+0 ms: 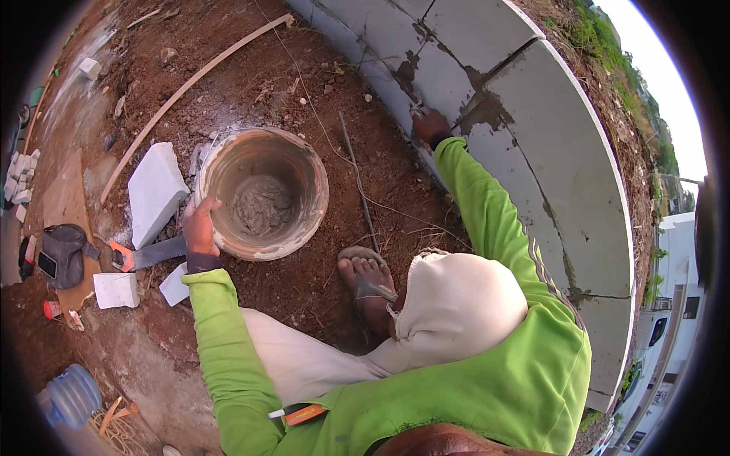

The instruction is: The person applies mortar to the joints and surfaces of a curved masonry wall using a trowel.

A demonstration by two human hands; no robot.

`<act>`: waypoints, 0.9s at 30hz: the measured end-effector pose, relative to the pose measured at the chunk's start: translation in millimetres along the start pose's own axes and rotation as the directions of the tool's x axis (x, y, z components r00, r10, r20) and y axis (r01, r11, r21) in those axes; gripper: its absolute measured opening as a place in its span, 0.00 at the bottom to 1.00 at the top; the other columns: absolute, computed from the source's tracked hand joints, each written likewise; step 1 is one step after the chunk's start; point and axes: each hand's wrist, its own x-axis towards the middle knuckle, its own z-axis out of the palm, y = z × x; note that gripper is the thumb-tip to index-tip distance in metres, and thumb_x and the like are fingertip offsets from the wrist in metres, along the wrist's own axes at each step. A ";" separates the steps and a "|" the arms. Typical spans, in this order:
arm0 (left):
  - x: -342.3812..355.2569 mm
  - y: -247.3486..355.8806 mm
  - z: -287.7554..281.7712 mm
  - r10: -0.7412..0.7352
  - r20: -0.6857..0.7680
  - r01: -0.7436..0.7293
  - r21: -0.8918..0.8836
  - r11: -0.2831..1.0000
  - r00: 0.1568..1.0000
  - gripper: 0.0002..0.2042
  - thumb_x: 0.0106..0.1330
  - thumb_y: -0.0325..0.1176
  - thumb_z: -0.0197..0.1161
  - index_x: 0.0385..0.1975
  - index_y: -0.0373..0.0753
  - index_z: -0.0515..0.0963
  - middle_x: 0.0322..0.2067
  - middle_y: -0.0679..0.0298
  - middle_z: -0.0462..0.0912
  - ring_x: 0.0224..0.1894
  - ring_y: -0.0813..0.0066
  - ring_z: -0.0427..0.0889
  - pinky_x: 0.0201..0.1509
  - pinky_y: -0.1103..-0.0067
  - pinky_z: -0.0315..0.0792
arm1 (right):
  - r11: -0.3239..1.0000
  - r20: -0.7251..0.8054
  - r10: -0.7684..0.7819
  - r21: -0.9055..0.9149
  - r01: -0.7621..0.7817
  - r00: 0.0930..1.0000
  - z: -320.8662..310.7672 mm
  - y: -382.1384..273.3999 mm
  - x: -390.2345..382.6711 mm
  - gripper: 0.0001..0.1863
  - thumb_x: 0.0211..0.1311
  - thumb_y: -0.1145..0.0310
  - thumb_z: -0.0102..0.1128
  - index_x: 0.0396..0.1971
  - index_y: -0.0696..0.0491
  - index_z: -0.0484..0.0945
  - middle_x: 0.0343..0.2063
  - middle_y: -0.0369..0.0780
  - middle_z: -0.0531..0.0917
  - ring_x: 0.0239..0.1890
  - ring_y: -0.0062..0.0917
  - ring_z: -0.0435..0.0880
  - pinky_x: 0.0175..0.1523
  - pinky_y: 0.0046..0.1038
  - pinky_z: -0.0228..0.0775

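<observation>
My left hand [200, 227] grips the near rim of a round bucket [300, 228] that holds a lump of grey mortar [262, 204] at its bottom. My right hand [430, 125] reaches out to the low wall of grey blocks [532, 144], closed on a small metal tool whose tip [417, 111] touches a wet mortar joint [487, 112]. I squat on red earth, one sandalled foot [368, 283] between the bucket and the wall. Both arms wear bright green sleeves.
A white block piece [155, 190] lies left of the bucket, with a hand saw [144, 254] and smaller block bits [115, 289] near it. A long wooden strip [182, 90] and a thin rod [357, 182] lie on the soil. A dark bag [64, 254] and a blue water bottle [72, 395] sit at left.
</observation>
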 end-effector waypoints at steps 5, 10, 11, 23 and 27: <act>-7.9 2.4 -9.2 -0.004 -0.040 0.005 0.005 1.000 0.999 0.21 0.59 0.28 0.61 0.54 0.31 0.79 0.44 0.63 0.84 0.44 0.74 0.80 0.54 0.77 0.72 | 0.934 0.025 0.120 0.336 -0.122 0.992 -31.4 -23.5 4.9 0.30 0.67 0.47 0.59 0.55 0.57 0.79 0.26 0.48 0.86 0.23 0.33 0.86 0.36 0.35 0.79; -23.7 1.8 -7.5 0.051 0.004 -0.051 0.001 0.999 0.999 0.22 0.60 0.27 0.62 0.56 0.30 0.79 0.47 0.62 0.84 0.47 0.73 0.81 0.55 0.77 0.72 | 0.771 0.135 0.194 0.592 -0.236 0.972 -68.5 -17.5 -26.5 0.29 0.68 0.49 0.60 0.57 0.58 0.78 0.18 0.40 0.79 0.15 0.23 0.77 0.22 0.30 0.70; -30.3 0.1 -14.9 0.055 -0.021 -0.055 0.028 0.998 0.998 0.22 0.62 0.27 0.63 0.57 0.30 0.77 0.49 0.61 0.83 0.49 0.73 0.81 0.57 0.77 0.72 | 0.646 0.219 0.241 0.691 -0.325 0.945 -91.7 -50.9 -50.3 0.29 0.69 0.48 0.60 0.57 0.58 0.78 0.17 0.37 0.77 0.13 0.22 0.74 0.19 0.29 0.68; -56.8 31.9 40.8 0.156 0.116 -0.126 -0.227 0.966 0.981 0.19 0.62 0.23 0.63 0.55 0.30 0.78 0.49 0.60 0.84 0.47 0.74 0.83 0.54 0.77 0.77 | 0.637 0.092 -0.703 0.523 0.566 0.705 -198.7 -113.8 -159.1 0.23 0.68 0.53 0.62 0.52 0.56 0.77 0.31 0.46 0.86 0.32 0.44 0.86 0.38 0.36 0.76; -51.1 26.0 58.4 0.242 0.148 -0.239 -0.039 0.970 0.959 0.16 0.59 0.24 0.65 0.49 0.30 0.82 0.39 0.63 0.86 0.39 0.80 0.82 0.47 0.81 0.76 | 0.757 0.338 -0.644 0.155 0.634 0.686 -209.2 -116.4 -149.5 0.23 0.67 0.51 0.61 0.58 0.43 0.79 0.36 0.44 0.86 0.36 0.46 0.85 0.38 0.42 0.77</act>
